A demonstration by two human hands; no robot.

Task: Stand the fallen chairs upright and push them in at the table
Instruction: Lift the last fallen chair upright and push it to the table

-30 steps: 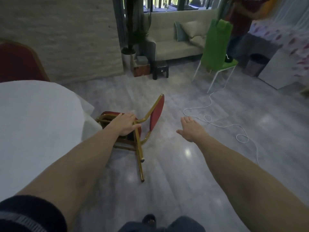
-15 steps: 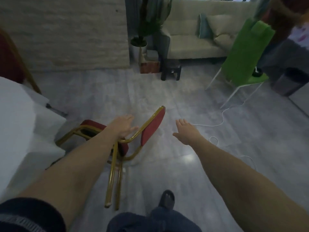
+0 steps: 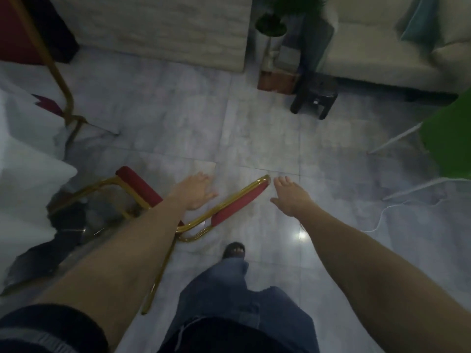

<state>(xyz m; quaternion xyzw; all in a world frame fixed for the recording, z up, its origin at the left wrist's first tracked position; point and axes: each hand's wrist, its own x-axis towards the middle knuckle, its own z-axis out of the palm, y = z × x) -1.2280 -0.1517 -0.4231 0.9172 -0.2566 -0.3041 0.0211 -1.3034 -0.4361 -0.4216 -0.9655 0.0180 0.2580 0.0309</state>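
Note:
A red-cushioned chair with a gold frame (image 3: 237,202) lies on its side on the grey floor, beside the white-clothed table (image 3: 23,179) at the left. My left hand (image 3: 195,191) hovers open between its seat and backrest, touching nothing that I can see. Just right of the top of the backrest, my right hand (image 3: 290,198) is open, fingers spread, holding nothing. A second red and gold chair (image 3: 38,44) stands upright at the table, far left.
A green chair with white legs (image 3: 448,146) stands at the right, a white cable (image 3: 387,212) on the floor near it. A small dark stool (image 3: 314,98), a potted plant (image 3: 271,29) and a cream sofa (image 3: 377,57) line the back. My foot (image 3: 234,249) is just behind the fallen chair.
My view has dropped and closed in on the fallen chair. My left hand has come off the frame and moved forward; my right hand has reached in next to the backrest.

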